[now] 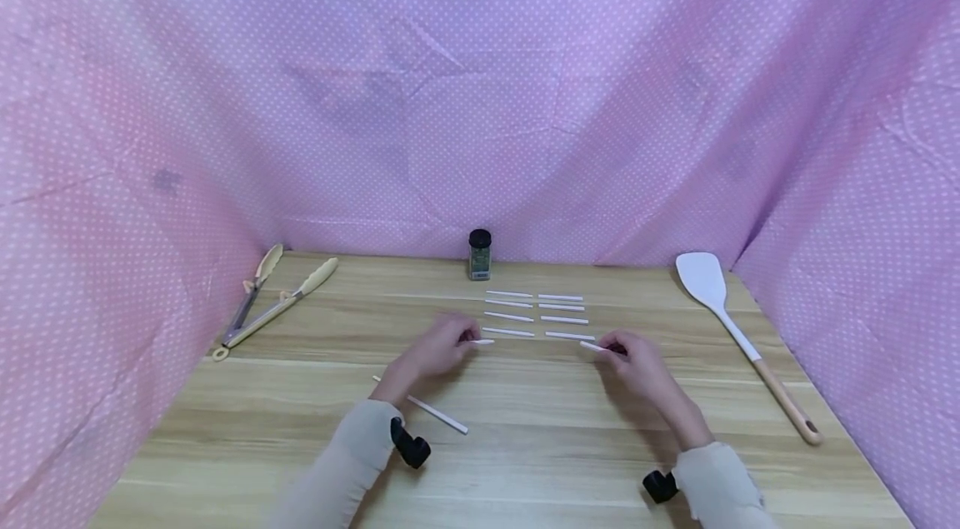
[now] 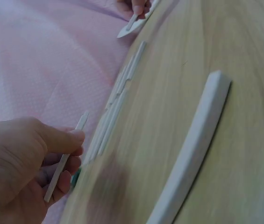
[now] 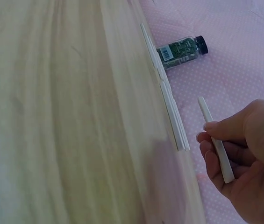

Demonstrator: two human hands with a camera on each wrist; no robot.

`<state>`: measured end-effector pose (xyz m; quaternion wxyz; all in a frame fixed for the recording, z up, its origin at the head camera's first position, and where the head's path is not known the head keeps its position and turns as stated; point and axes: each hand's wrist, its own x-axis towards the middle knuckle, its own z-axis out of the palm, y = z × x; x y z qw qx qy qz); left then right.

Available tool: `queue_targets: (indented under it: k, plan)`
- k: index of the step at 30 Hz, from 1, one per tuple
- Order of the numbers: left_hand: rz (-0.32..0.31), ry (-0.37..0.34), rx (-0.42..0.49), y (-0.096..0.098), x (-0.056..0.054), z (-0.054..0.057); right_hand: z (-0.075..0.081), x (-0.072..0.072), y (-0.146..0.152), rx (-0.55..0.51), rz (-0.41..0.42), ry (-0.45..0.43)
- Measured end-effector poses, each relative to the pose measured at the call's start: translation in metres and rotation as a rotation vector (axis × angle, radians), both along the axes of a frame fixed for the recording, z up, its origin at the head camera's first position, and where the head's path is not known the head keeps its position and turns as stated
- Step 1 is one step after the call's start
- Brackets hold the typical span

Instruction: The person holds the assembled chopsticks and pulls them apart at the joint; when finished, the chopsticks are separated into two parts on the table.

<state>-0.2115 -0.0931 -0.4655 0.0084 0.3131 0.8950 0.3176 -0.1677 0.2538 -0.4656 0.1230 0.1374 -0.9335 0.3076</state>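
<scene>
My left hand [image 1: 442,343] pinches a short white stick [image 2: 62,164] between thumb and fingers, above the wooden table. On the other side, my right hand [image 1: 636,362] holds a similar white stick [image 3: 217,144] in the same way. Between and beyond the hands, several short white sticks lie in two side-by-side columns, the left column [image 1: 510,317] and the right column [image 1: 564,319]. One longer white stick [image 1: 438,415] lies slanted on the table, partly hidden under my left wrist; the left wrist view shows a long white stick [image 2: 192,140] close up.
A small jar with a black lid [image 1: 480,256] stands at the table's back edge. Spread tongs [image 1: 273,316] lie at the left, and a white spatula with a wooden handle [image 1: 738,333] lies at the right. Pink dotted cloth [image 1: 480,96] surrounds the table's back and sides.
</scene>
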Motion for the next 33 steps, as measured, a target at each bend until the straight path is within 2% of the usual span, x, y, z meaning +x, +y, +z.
queue_targets:
  k: [6,11,15,24,33]
  plan:
    - [-0.021,-0.022,-0.036,0.022,-0.001,-0.008,-0.007,-0.002,-0.008,0.003,0.045,0.063]
    - [-0.032,0.008,-0.052,0.035,-0.001,-0.012,-0.011,-0.003,-0.016,-0.020,0.061,0.087]
    - [-0.019,0.015,-0.048,0.043,0.000,-0.015,-0.015,-0.005,-0.023,-0.018,0.071,0.100]
    - [0.036,0.017,-0.034,0.057,0.005,-0.019,-0.020,-0.010,-0.033,-0.009,0.125,-0.039]
    - [0.079,0.042,-0.040,0.061,0.003,-0.026,-0.018,-0.014,-0.037,0.038,0.142,-0.055]
